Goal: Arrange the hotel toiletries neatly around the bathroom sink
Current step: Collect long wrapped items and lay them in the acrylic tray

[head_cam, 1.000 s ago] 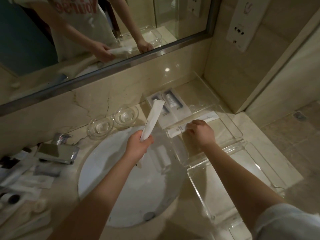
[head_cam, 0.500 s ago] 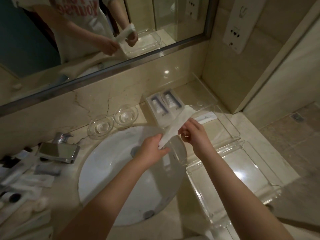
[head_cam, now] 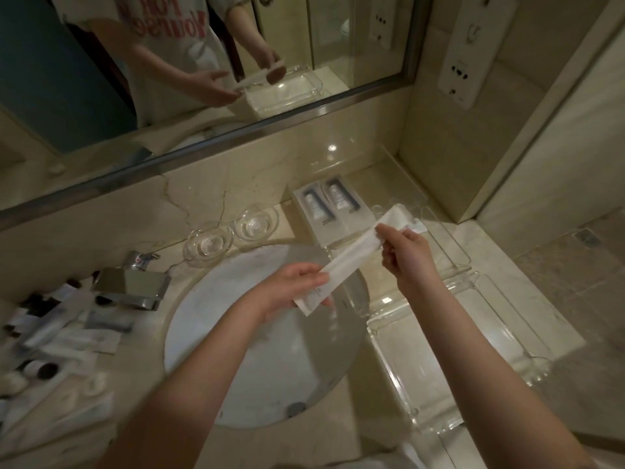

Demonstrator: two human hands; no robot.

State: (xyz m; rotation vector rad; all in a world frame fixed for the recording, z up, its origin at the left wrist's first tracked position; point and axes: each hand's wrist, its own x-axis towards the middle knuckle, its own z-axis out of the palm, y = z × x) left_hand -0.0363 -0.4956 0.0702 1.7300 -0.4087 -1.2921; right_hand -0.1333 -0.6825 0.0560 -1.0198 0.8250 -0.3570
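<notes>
Above sink [head_cam: 304, 367], left hand [head_cam: 291, 291], right hand [head_cam: 411, 253] holding white packet [head_cam: 351, 257], print illegible

Dim, warm yellowish light throughout. Small hard ceiling-light reflection on glossy backsplash [head_cam: 332, 147]. Softer glare patches on clear tray [head_cam: 527, 362], pale sheen on counter [head_cam: 500, 252]. Right half of sink basin [head_cam: 209, 333] in shadow. White sachet [head_cam: 341, 262] mid-frame brightest, fairly crisp. Toiletry pile [head_cam: 50, 333] at left edge dark, smeared, unfocused. Wide-angle lens bends mirror frame [head_cam: 203, 143] and wall edges.
</notes>
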